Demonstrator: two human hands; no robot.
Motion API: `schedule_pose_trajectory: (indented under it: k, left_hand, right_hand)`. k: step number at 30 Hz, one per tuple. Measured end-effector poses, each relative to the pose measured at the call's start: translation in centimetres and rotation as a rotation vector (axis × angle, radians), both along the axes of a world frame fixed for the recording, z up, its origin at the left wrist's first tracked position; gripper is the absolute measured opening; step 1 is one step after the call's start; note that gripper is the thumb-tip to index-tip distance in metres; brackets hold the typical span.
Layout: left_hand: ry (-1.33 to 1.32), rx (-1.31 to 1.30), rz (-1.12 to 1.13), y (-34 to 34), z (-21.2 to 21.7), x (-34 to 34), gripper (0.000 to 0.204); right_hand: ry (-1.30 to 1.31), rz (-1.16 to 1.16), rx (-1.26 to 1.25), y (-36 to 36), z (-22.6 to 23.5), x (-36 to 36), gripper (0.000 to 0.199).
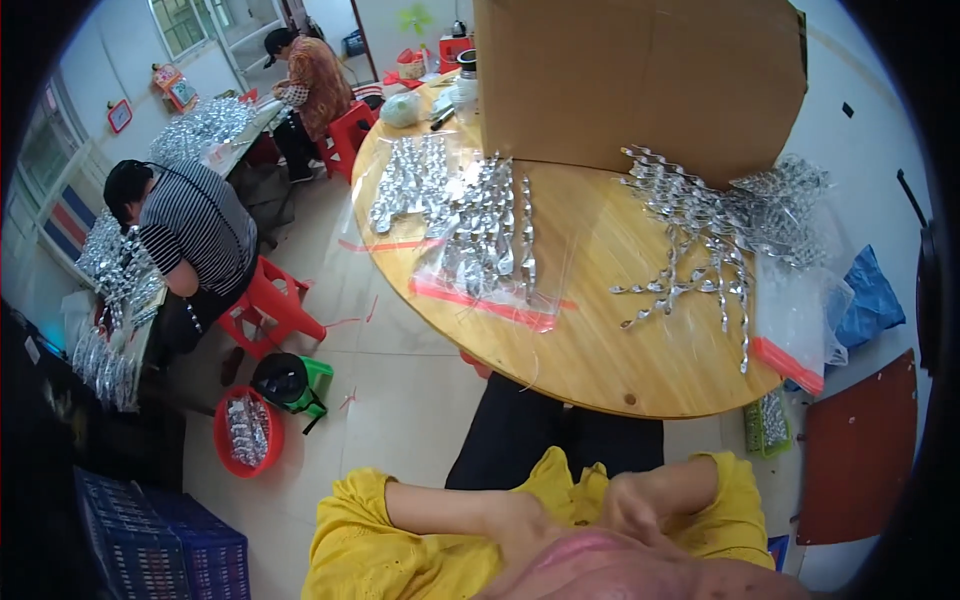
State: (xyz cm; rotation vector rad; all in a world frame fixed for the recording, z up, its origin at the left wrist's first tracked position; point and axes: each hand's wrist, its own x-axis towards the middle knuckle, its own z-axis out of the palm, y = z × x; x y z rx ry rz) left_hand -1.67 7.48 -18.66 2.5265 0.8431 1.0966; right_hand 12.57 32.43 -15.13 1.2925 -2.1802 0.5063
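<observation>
Both my hands are raised close under my face at the bottom of the head view, away from the table. My left hand (520,522) comes out of a yellow sleeve and is partly hidden by my face. My right hand (632,503) has its fingers curled, with nothing visible in it. On the round wooden table (600,350) in front of me lie twisted silver spiral pieces (700,250), loose at the right. More of the spirals sit on clear plastic bags with red strips (480,250) at the left. A big cardboard box (640,80) stands at the table's back.
Two other people sit at a long table on the left with heaps of silver pieces. There are red stools (275,300), a red basin holding silver pieces (247,432), a green and black container (292,383), blue crates (160,540), a blue bag (870,300) and a red-brown board (860,460).
</observation>
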Motion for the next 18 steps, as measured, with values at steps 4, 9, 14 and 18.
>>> schedule_pose_trajectory:
  k: [4,9,14,18]
  left_hand:
    - [0.216,0.040,0.270,-0.9,-1.7,-4.0,0.044]
    - [0.408,-0.388,0.276,-4.8,-6.9,-4.7,0.051]
    - [0.332,-0.355,-0.064,-0.2,-7.9,-4.1,0.066]
    - [0.281,-0.384,-0.128,0.3,-8.8,-4.7,0.068]
  right_hand:
    - [0.078,0.041,0.079,-5.7,0.1,-7.2,0.045]
    - [-0.610,-0.197,0.705,-1.4,-5.0,1.3,0.046]
    - [-0.630,0.132,0.296,0.2,-9.3,0.1,0.053]
    - [-0.618,0.287,0.206,-0.5,-10.0,-2.6,0.050]
